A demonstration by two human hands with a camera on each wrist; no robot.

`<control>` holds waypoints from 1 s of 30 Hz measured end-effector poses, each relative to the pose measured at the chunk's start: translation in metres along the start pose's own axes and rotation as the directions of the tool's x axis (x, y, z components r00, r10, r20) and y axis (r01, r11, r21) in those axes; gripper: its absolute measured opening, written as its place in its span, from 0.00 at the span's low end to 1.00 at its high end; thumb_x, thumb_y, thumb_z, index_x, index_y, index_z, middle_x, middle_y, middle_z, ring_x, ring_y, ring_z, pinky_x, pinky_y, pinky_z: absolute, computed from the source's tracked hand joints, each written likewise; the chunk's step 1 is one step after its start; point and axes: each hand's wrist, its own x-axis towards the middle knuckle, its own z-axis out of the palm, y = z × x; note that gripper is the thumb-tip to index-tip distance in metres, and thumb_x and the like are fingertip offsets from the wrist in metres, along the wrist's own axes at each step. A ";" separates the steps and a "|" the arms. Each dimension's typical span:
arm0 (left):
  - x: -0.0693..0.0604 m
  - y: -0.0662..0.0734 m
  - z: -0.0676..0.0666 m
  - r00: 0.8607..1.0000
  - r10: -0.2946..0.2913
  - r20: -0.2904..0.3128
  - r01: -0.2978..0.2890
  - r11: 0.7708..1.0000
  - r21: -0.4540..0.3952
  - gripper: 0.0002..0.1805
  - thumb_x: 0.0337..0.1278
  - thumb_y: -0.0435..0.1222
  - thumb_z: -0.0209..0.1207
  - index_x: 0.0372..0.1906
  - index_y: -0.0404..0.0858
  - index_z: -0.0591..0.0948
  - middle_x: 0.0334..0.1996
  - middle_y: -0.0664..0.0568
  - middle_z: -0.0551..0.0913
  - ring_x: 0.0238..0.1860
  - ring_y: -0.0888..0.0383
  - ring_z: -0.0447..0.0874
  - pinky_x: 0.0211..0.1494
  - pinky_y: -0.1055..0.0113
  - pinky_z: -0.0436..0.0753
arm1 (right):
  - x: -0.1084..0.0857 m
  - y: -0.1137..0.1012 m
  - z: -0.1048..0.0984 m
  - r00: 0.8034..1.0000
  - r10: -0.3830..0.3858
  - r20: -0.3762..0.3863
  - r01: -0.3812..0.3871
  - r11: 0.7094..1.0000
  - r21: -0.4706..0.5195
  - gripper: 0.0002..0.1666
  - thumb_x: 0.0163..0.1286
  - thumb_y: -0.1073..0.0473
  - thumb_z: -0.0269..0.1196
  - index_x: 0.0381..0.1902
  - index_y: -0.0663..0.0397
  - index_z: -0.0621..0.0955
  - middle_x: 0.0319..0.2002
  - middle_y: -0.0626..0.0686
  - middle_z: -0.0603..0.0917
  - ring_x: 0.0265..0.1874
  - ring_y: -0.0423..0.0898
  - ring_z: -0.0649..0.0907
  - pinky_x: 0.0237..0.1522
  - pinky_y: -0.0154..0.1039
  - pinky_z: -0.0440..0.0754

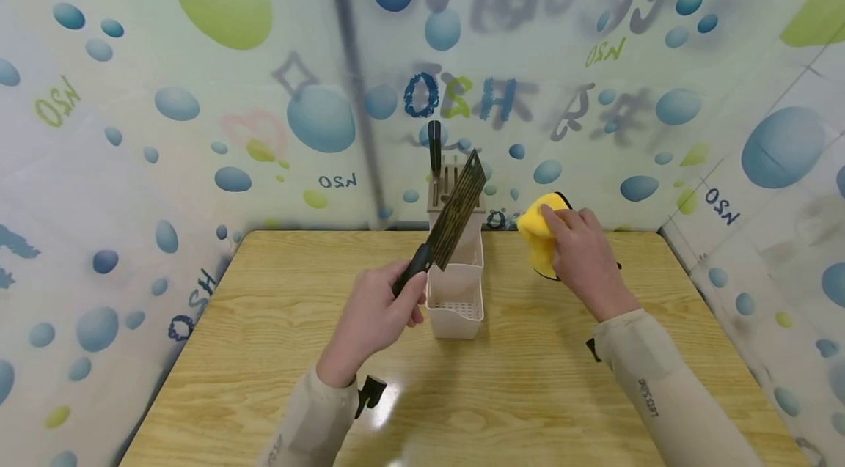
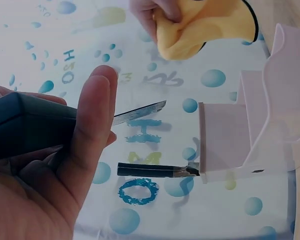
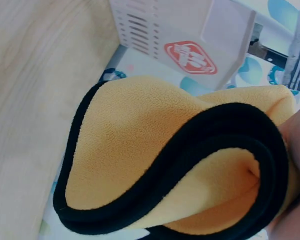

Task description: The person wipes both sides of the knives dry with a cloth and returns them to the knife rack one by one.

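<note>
My left hand grips a cleaver by its black handle. The broad, dark, streaked blade tilts up and to the right, in front of a white knife holder with stepped compartments. A second black-handled knife stands upright in the holder's slotted top. To the right, above the table, my right hand pinches a bunched yellow cloth. In the right wrist view the cloth hangs folded, showing its black edging, apart from the blade. The left wrist view shows the thumb along the cleaver's handle.
The holder stands on a wood-grain table near its back edge. Behind the table and at both sides hang pale sheets printed with blue and green spots. The holder's side bears a red label.
</note>
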 end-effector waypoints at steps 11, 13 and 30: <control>0.010 0.015 -0.008 1.000 -0.016 0.020 0.014 0.994 0.108 0.15 0.77 0.35 0.54 0.29 0.36 0.79 0.15 0.54 0.81 0.16 0.60 0.82 0.16 0.66 0.74 | -0.011 0.015 0.014 1.000 -0.010 0.020 0.011 0.999 -0.044 0.32 0.55 0.80 0.69 0.60 0.70 0.80 0.43 0.69 0.84 0.38 0.65 0.79 0.48 0.56 0.79; 0.012 0.016 -0.009 0.999 -0.024 0.025 0.021 0.991 0.129 0.15 0.77 0.35 0.54 0.28 0.37 0.79 0.14 0.54 0.80 0.16 0.59 0.81 0.16 0.66 0.73 | -0.014 0.016 0.018 0.999 0.003 0.038 -0.001 0.998 -0.059 0.32 0.56 0.79 0.69 0.60 0.69 0.80 0.44 0.69 0.84 0.39 0.66 0.80 0.49 0.57 0.80; 0.021 0.022 -0.011 0.987 -0.145 0.067 0.130 0.972 0.194 0.16 0.76 0.36 0.53 0.27 0.37 0.76 0.14 0.54 0.78 0.10 0.62 0.74 0.12 0.66 0.72 | -0.045 0.019 0.047 0.941 0.146 0.305 -0.120 0.987 -0.105 0.37 0.60 0.69 0.73 0.67 0.65 0.75 0.53 0.69 0.81 0.46 0.66 0.77 0.53 0.60 0.80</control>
